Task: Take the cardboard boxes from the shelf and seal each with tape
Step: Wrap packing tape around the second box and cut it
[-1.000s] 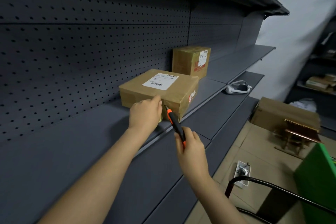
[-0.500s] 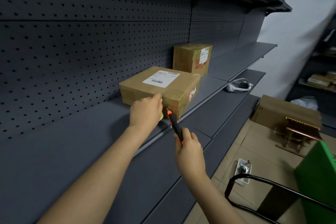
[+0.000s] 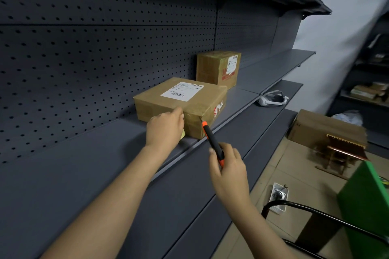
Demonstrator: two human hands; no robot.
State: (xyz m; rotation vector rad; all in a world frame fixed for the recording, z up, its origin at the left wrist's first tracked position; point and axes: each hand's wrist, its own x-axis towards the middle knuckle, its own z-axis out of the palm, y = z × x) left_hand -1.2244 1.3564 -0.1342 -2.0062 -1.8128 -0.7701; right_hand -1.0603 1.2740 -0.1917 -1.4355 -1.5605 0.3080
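**Sealing under way on the near box, second box untouched**

By the look of things, early to midway. Two cardboard boxes on the shelf [image 3: 84,153]: a flat box [image 3: 181,101] with a white label on top, close to the front edge, and a taller box [image 3: 212,69] just behind it against the pegboard. Neither taken down yet. Glossy tape across the top and near corner of the flat box, so apparently being sealed right there on the shelf; strip finished or not, cannot tell. Probably left to do: cutting the tape free, smoothing it down, then the same for the taller box.

Left grip [image 3: 165,130]: pressed against the front face of the flat box, fingers curled downward, back of the hand toward the camera, index tip up at the top edge. Something pale yellow [image 3: 182,134] peeking out beneath the palm, perhaps a tape roll or a loose tape end; too hidden to name. Closed round it or merely pressing the box, cannot tell.

Right grip [image 3: 228,166]: wrapped round the lower end of an orange-and-black cutter [image 3: 211,141], thumb laid along the barrel. Tip aimed at the near corner of the flat box, very close; touching or just apart, impossible to say.
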